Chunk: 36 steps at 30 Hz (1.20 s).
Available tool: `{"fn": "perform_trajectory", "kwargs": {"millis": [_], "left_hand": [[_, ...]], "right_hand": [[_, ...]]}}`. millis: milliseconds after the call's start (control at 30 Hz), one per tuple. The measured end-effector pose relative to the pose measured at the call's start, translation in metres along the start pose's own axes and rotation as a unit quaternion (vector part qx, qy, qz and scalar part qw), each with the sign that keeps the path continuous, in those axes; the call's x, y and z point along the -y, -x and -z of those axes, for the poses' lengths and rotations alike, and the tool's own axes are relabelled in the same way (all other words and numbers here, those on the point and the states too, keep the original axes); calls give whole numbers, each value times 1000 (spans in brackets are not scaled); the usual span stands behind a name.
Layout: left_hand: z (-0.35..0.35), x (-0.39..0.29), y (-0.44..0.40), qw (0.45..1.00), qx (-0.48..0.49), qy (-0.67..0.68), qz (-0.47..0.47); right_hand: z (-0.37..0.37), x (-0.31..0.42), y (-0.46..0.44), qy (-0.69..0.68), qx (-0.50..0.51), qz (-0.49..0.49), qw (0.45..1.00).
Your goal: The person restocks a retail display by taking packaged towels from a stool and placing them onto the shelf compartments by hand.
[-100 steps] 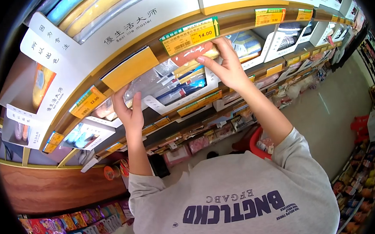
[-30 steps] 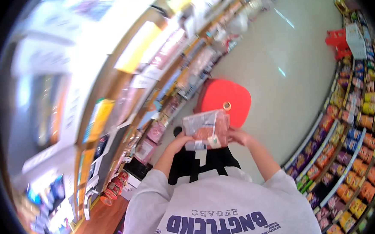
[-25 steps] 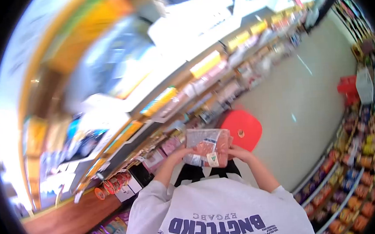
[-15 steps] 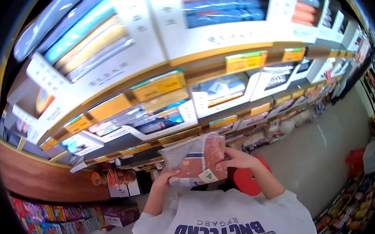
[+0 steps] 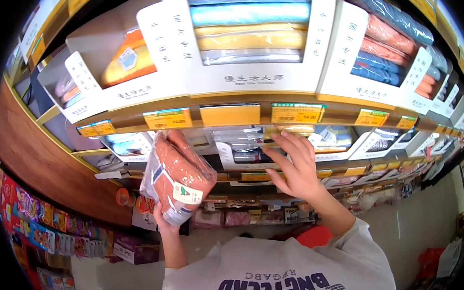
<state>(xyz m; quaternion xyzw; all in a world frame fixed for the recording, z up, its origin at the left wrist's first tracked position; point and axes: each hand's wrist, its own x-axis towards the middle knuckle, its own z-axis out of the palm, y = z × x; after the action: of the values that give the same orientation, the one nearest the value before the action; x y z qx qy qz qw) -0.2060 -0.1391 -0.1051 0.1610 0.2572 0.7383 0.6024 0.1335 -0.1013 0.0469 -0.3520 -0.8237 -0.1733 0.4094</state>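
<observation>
My left hand grips the lower end of a plastic-wrapped folded towel, orange-pink with a blue-and-white stripe and a white label. The pack is held tilted in front of the shelf edge. My right hand is empty, its fingers spread, just in front of the lower shelf. Its fingertips overlap a white display box holding wrapped dark and grey textiles; whether they touch cannot be told.
Above, a white display box holds stacked blue, yellow and grey wrapped towels. Yellow price tags line the shelf edge. Hanging snack packs are at left. Behind my right forearm is a red round object.
The view has swung left along the shelf. My right hand has let go of the towel pack and moved up to the lower shelf. My left hand has carried the pack left and tilted it.
</observation>
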Motion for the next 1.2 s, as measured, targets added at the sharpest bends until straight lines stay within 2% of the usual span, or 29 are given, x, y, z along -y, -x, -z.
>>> {"fn": "perform_trajectory", "kwargs": {"millis": [100, 267, 367, 400, 467, 500, 600, 700, 733, 767, 800, 833, 867, 933, 967, 1000, 1067, 1100, 1133, 1200], "left_hand": [[-11, -15, -14, 998, 40, -36, -17], [-28, -19, -41, 998, 43, -43, -30], [-36, -12, -59, 995, 97, 9, -29], [-42, -10, -62, 989, 141, 22, -22], [-40, -2, -79, 993, 102, 65, -14], [-34, 1, -88, 987, 138, 87, -9], [-36, 6, -97, 978, 159, 139, -1], [-45, 8, -95, 966, 198, 168, 1], [-50, 8, -93, 959, 213, 187, 0], [-58, 6, -89, 958, 215, 189, 0], [-68, 4, -83, 969, 172, 177, -4], [-72, 3, -81, 978, 128, 164, -8], [-69, 4, -83, 978, 127, 163, -6], [-67, 2, -88, 989, 131, 72, -20], [-71, 1, -85, 988, 142, 54, -14], [-74, 1, -85, 988, 143, 54, -15], [-75, -1, -85, 989, 134, 63, -20], [-78, -2, -84, 989, 137, 50, -28], [-77, -3, -86, 989, 136, 50, -29], [-74, -1, -91, 981, 171, 88, -17]], "right_hand": [[-10, 5, -8, 33, 13, 8, 999], [-27, 7, -10, 129, 11, 13, 992], [-33, 10, -7, 175, -9, -3, 985], [-36, 10, -6, 176, -8, -4, 984], [-40, 10, -4, 179, -40, -35, 982], [-43, 10, -4, 182, -39, -36, 982], [-47, 8, -1, 187, -71, -45, 979], [-43, -6, 10, 86, -193, -110, 971], [-42, -11, 13, 88, -195, -110, 971], [-42, -16, 16, 50, -238, -154, 958], [-40, -19, 18, 11, -279, -198, 940], [-34, -19, 16, 5, -263, -212, 941], [-34, -23, 17, 6, -261, -214, 941], [-37, -35, 14, -138, -292, -318, 891], [-31, -35, 3, -247, -305, -329, 859], [-29, -42, 3, -247, -306, -328, 859], [-23, -59, 7, -437, -214, -360, 796], [-20, -64, 4, -402, -193, -325, 834], [-14, -65, -1, -403, -193, -325, 834], [-3, -65, -10, -406, -63, -393, 823]]}}
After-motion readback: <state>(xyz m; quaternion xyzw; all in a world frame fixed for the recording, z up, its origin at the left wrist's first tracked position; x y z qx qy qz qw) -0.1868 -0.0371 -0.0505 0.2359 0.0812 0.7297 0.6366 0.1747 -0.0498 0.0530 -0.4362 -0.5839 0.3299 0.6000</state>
